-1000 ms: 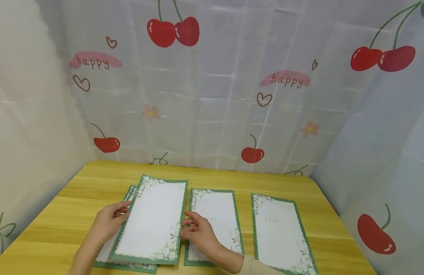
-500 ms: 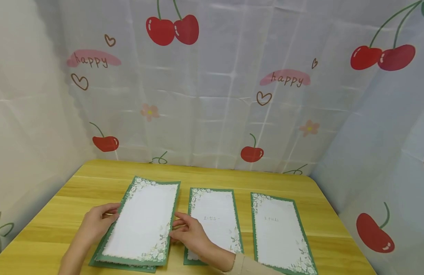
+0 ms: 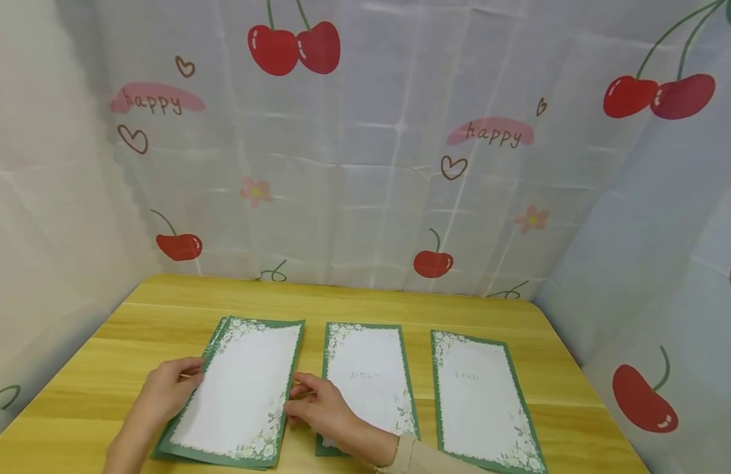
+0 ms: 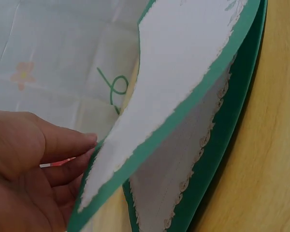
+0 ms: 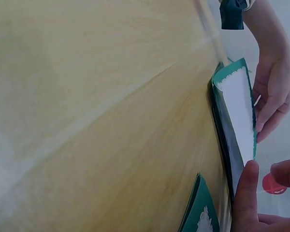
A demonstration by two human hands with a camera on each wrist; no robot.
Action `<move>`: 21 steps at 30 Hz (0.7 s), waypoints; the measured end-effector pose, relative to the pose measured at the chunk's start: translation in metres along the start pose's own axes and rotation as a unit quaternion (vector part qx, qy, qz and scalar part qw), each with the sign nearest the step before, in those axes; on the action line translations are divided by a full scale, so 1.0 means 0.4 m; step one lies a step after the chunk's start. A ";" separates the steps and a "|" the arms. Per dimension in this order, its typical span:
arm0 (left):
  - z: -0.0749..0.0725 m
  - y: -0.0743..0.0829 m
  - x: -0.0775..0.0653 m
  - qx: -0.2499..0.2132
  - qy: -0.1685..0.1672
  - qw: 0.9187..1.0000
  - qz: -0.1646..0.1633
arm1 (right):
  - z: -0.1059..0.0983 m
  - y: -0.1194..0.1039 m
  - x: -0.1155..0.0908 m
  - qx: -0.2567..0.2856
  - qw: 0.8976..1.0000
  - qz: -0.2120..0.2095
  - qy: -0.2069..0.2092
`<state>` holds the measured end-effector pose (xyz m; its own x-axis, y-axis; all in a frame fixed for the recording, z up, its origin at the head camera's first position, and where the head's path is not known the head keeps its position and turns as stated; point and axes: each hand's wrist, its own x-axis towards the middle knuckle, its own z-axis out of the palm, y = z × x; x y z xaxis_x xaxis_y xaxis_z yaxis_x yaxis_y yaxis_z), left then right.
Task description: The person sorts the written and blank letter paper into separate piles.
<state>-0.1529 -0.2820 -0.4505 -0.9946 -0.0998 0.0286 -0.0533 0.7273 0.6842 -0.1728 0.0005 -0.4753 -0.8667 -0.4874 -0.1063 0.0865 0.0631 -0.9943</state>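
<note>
A sheet of green-bordered writing paper [image 3: 241, 382] with white flowers in its corners lies at the left of the table. My left hand [image 3: 170, 388] pinches its left edge between thumb and fingers. On its right edge, my right hand [image 3: 326, 405] holds it with thumb and fingertips. The left wrist view shows this sheet bowed, its near edge raised above a second green-bordered sheet [image 4: 159, 183]. From the head, the upper sheet hides nearly all of the lower one.
Two matching sheets lie to the right: a middle sheet [image 3: 368, 349], partly under my right forearm, and a far right sheet [image 3: 484, 401]. Both bear a short faint line of writing. A cherry-printed curtain [image 3: 353, 145] stands behind the yellow wooden table [image 3: 365, 303].
Both hands have moved the upper sheet left and down onto the lower sheet, which now shows only along its edges. The middle and far right sheets stay in place.
</note>
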 end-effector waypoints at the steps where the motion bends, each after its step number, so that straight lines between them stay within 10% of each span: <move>1: 0.001 -0.001 0.001 0.005 -0.004 1.000 -0.005 | 0.001 0.001 0.001 0.002 1.000 0.001 0.000; 21: 0.018 -0.014 -0.003 0.059 -0.008 0.998 0.012 | -0.005 -0.003 -0.002 -0.058 0.998 0.018 -0.034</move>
<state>-0.1522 -0.2809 -0.4597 -0.9970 -0.0708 0.0321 -0.0380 0.8039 0.5936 -0.1731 0.0025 -0.4740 -0.8285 -0.5407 -0.1461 0.0558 0.1798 -0.9821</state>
